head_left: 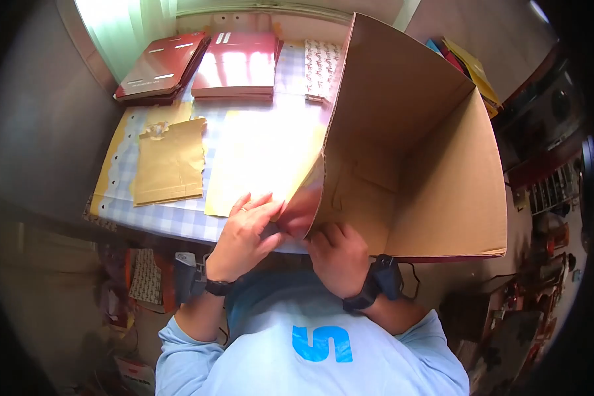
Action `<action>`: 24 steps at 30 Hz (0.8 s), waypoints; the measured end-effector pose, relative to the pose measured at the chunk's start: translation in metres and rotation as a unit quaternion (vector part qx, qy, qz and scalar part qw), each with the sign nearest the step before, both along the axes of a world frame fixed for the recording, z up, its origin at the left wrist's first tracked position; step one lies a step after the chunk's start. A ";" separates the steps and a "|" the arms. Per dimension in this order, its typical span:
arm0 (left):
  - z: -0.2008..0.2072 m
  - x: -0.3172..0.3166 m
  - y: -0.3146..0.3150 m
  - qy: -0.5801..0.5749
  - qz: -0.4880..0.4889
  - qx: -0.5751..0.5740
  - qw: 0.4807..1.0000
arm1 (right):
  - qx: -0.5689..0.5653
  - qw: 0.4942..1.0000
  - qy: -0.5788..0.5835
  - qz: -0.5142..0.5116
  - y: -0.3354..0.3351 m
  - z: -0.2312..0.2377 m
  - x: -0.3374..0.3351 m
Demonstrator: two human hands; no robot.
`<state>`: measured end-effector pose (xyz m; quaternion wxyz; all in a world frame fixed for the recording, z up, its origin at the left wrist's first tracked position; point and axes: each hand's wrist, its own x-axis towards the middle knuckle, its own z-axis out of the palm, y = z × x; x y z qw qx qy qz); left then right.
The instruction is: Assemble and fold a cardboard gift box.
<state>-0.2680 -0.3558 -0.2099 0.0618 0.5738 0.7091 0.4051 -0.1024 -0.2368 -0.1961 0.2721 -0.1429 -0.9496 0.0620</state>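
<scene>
A large open brown cardboard box point(409, 152) stands tilted on the table's near right side, its opening facing me. My left hand point(244, 234) presses flat against the box's near left corner from outside, fingers spread. My right hand point(338, 254) grips the lower near edge of the same corner, fingers curled around the cardboard. Both wrists wear dark bands. Beside my left hand lies a pale yellow sheet point(257, 158) on the checked tablecloth point(171, 218).
A torn brown paper envelope point(170, 162) lies left of the yellow sheet. Two stacks of dark red folders point(162, 66) point(237, 63) sit at the table's far edge, with a patterned white packet point(320, 66) beside them. Coloured folders point(472, 69) lie behind the box. Clutter crowds the floor at right.
</scene>
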 end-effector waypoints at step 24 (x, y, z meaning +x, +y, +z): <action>0.005 -0.002 0.011 -0.017 0.015 -0.020 1.000 | -0.051 0.998 0.018 -0.041 0.000 0.002 -0.017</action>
